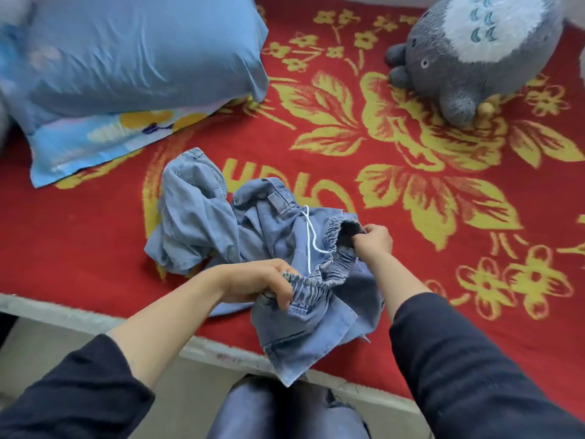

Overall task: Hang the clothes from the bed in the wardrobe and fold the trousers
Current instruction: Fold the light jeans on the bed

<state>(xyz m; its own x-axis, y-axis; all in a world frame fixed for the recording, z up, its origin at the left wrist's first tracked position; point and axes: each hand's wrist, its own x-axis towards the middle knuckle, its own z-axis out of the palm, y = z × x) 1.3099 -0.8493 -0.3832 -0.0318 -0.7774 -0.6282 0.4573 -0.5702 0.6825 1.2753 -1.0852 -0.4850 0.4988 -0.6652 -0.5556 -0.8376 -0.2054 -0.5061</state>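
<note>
Trousers [253, 236] crumpled on bed; both hands grip elastic waistband.

Soft, even light fills the scene, bright enough for full colour, with no hard shadows and only faint shading under the pillow [133, 58] and in the folds of the trousers [202, 223]. The pillow carries a pale sheen, and the top left corner is smeared with blur. The wide lens bows the bed edge [79, 312] and stretches the sleeves [63, 394] at the bottom corners — fine detail looks slightly mushy.
</note>
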